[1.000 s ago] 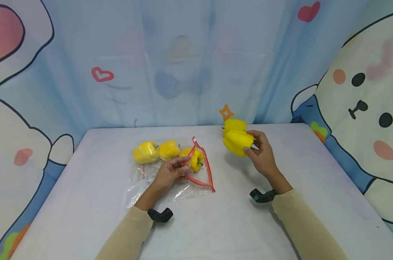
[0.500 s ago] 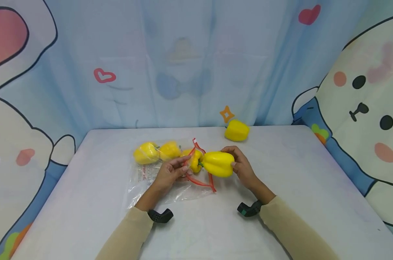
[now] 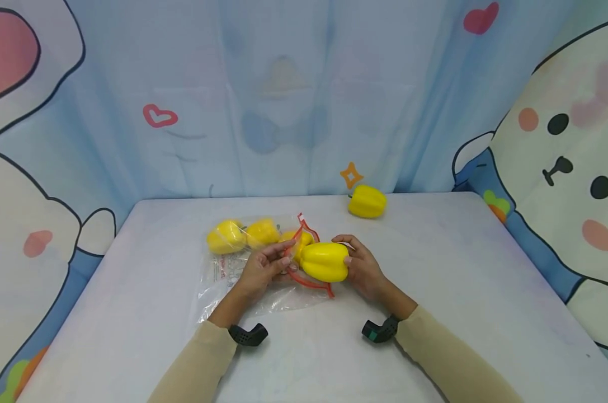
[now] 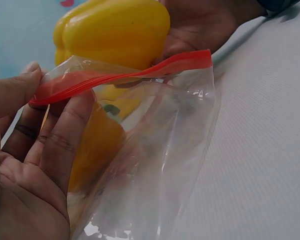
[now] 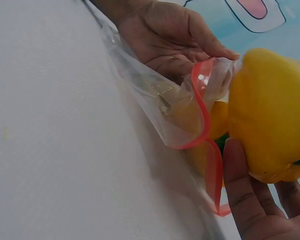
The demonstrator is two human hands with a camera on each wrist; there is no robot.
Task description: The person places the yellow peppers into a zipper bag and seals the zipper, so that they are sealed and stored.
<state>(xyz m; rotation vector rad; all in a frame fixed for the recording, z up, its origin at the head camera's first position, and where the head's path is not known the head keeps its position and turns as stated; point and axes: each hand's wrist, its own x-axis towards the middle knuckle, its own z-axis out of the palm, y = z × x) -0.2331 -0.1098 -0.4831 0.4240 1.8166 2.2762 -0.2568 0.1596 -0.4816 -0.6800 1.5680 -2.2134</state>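
1. Left of the middle of the counter (image 3: pixel 152 291), toward its far edge, lies your clear zip-top bag (image 4: pixel 155 165). It holds the left bagged pepper (image 3: pixel 226 237), the middle bagged pepper (image 3: pixel 262 233) and the right bagged pepper (image 4: pixel 97 145), all yellow bell peppers; the last sits just inside the mouth.

2. Your left hand (image 3: pixel 263 266) has its grip pinched on the red zip strip (image 4: pixel 187 60) that edges the mouth. If that pinch slackens, the thin film could sag and the mouth fold together.

3. Your right hand (image 3: pixel 365 271) has its grip clamped on the held pepper (image 3: pixel 325 262), right at the mouth; the left wrist view shows it outside, beyond the strip.

4. With the right bagged pepper so close behind the strip, a hard push inward could jam the two peppers together, and the strain could tug the strip from your pinch or stretch the film.

5. The held pepper looks smooth and rounded, so a loose hold could let it slip and roll over the counter.

6. Near the far edge, right of the middle, rests the loose pepper (image 3: pixel 367 201), well apart from both hands; a knock to the counter could roll it off.
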